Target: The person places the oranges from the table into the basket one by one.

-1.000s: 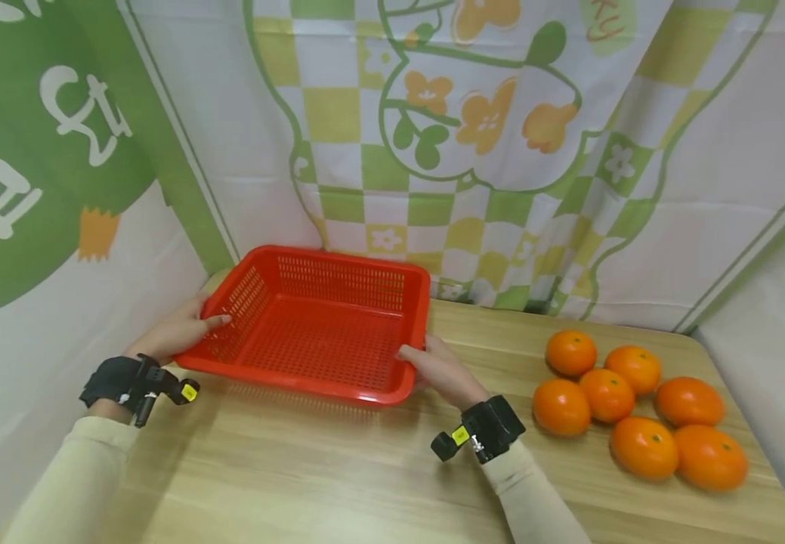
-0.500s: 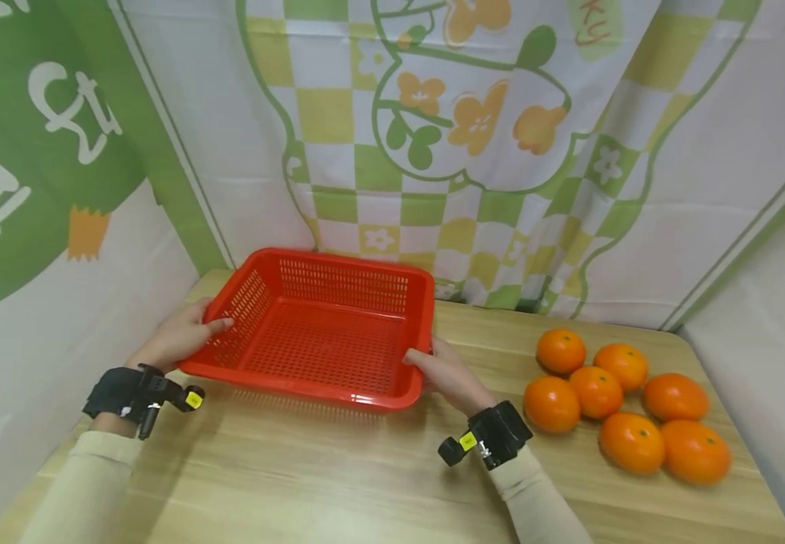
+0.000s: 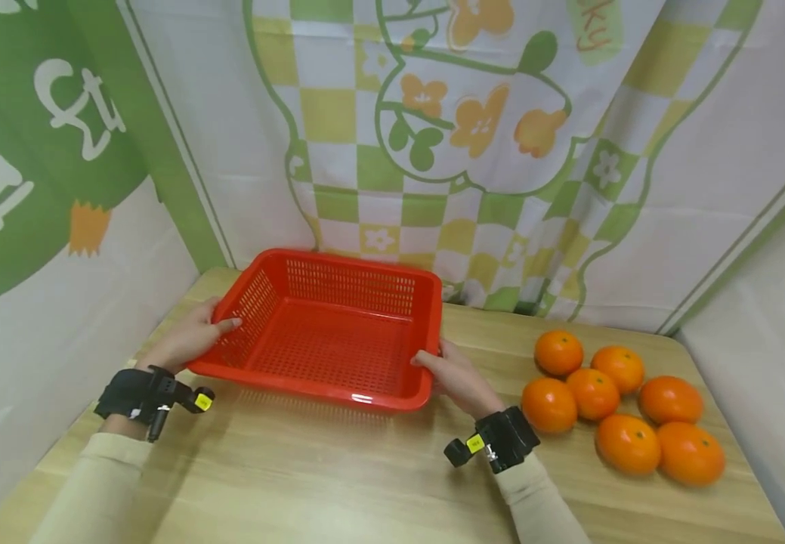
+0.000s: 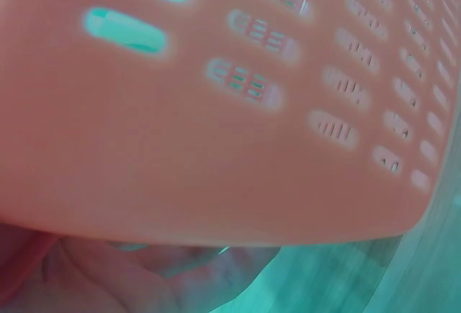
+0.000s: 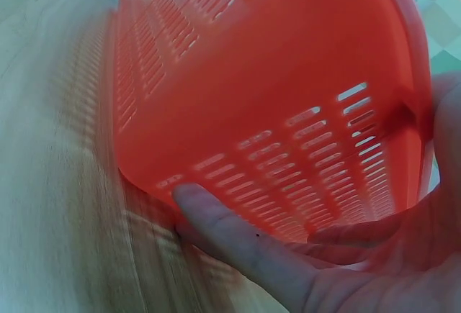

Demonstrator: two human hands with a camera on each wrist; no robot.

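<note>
A red plastic basket [image 3: 310,390] with slotted walls is held between both hands near the back left of the table. My left hand [image 3: 191,334] grips its left side, the thumb hooked over the rim. On the opposite side my right hand [image 3: 458,378] has its thumb over the rim and its fingers along the outer wall. The left wrist view shows the slotted basket wall [image 4: 130,155] above part of the hand [image 4: 194,277]. In the right wrist view, fingers [image 5: 245,245] lie against the outside of the basket [image 5: 259,90], close over the wood surface. Nothing lies inside the basket.
Several oranges [image 3: 592,394] lie in a loose group on the right part of the wooden table [image 3: 338,483]. A patterned curtain [image 3: 378,151] hangs directly behind the basket. White and green cloth panels [image 3: 161,227] enclose the left side, with a pale panel [image 3: 759,302] on the right.
The basket has shifted slightly to the right, with both hands keeping their hold. The head view has turned a little, so the oranges appear further left; they rest as before.
</note>
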